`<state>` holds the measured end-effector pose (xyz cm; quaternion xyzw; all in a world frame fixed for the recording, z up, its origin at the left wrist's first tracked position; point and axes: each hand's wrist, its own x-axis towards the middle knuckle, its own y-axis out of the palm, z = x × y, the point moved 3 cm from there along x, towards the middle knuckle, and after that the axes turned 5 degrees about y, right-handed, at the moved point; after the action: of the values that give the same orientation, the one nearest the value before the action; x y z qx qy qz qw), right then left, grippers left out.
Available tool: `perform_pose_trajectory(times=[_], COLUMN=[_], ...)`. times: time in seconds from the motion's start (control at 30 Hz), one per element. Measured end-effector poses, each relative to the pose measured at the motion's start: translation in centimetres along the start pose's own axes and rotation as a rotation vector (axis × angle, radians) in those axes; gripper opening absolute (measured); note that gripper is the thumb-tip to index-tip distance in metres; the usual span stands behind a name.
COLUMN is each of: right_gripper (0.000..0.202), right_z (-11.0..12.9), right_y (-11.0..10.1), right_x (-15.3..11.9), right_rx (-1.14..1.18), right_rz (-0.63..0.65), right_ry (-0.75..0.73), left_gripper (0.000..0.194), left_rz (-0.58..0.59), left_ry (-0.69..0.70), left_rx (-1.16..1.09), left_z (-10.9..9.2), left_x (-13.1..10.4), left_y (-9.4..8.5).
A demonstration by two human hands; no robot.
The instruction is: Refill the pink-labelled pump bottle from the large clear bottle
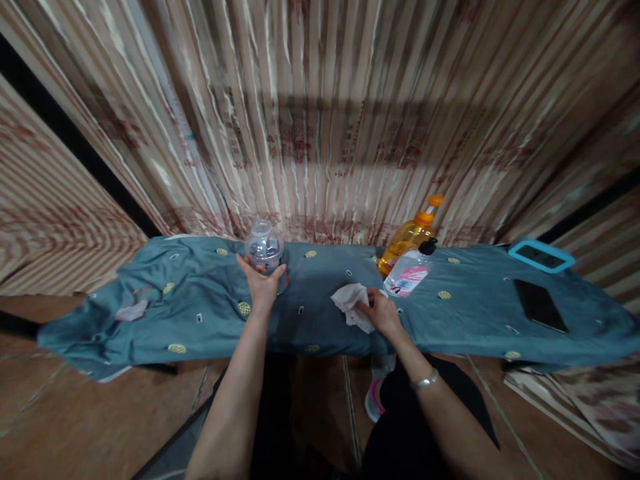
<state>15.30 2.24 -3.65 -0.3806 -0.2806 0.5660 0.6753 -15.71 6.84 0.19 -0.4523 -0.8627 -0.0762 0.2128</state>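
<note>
My left hand [263, 281] is wrapped round the lower part of a clear plastic bottle [265, 243] with a narrow neck, the thumb on its right side. The bottle stands upright at the back of the cloth-covered table. Pinched in the fingers of my right hand [381, 312] is a crumpled white tissue [352, 303], close to the cloth. Just beyond that hand stand a clear pump bottle [407, 272] with a pink label and black pump, and behind it a yellow pump bottle [404, 241] with an orange top.
A teal patterned cloth [310, 320] covers the narrow table. On the right lie a black phone [540, 305] and a blue-framed device [543, 255]. Another crumpled tissue [132, 311] lies at the left. A striped curtain [310, 133] hangs behind, with dark poles at both sides.
</note>
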Motion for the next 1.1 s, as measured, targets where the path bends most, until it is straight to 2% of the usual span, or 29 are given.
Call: perform_pose_trajectory(times=[0.1, 0.17, 0.3, 0.4, 0.53, 0.6, 0.73, 0.83, 0.93, 1.03, 1.1], right_gripper=[0.016, 0.013, 0.031, 0.043, 0.043, 0.041, 0.038, 0.038, 0.043, 0.046, 0.042], right_z=[-0.6, -0.9, -1.0, -0.4, 1.2, 2.3, 4.8, 6.5, 8.1, 9.6, 10.5], right_y=[0.3, 0.6, 1.5, 1.9, 2.1, 2.3, 2.3, 0.6, -2.4, -5.2, -6.4], right_x=[0.5, 0.9, 1.5, 1.5, 1.0, 0.7, 0.7, 1.1, 0.9, -0.5, -1.7], right_rx=[0.164, 0.295, 0.596, 0.808, 1.022, 1.1, 1.208, 1.274, 1.32, 1.271, 1.143], right_rz=[0.003, 0.008, 0.078, 0.15, 0.221, 0.247, 0.259, 0.222, 0.17, 0.106, 0.017], right_ry=[0.006, 0.014, 0.075, 0.133, 0.199, 0.218, 0.219, 0.185, 0.099, -0.063, -0.225], left_gripper=[0.103, 0.089, 0.065, 0.061, 0.058, 0.058, 0.065, 0.069, 0.07, 0.07, 0.07], left_rz=[-0.035, -0.036, 0.033, 0.152, 0.348, 0.404, 0.423, 0.433, 0.45, 0.453, 0.459], left_ry=[-0.062, -0.066, -0.075, -0.108, -0.155, -0.153, -0.105, -0.044, -0.036, -0.023, -0.013], left_rx=[0.077, 0.11, 0.046, -0.116, -0.229, -0.221, -0.155, -0.117, -0.105, -0.099, -0.125], left_z=[0.3, 0.1, -0.7, -1.2, -1.4, -1.6, -2.7, -3.6, -3.9, -3.8, -3.7], left_x=[0.3, 0.4, -0.7, -3.1, -6.4, -7.2, -7.2, -6.9, -7.0, -7.2, -7.5], left_y=[-0.1, -0.1, 1.3, 3.5, 6.1, 6.6, 6.5, 6.5, 6.7, 7.1, 7.2])
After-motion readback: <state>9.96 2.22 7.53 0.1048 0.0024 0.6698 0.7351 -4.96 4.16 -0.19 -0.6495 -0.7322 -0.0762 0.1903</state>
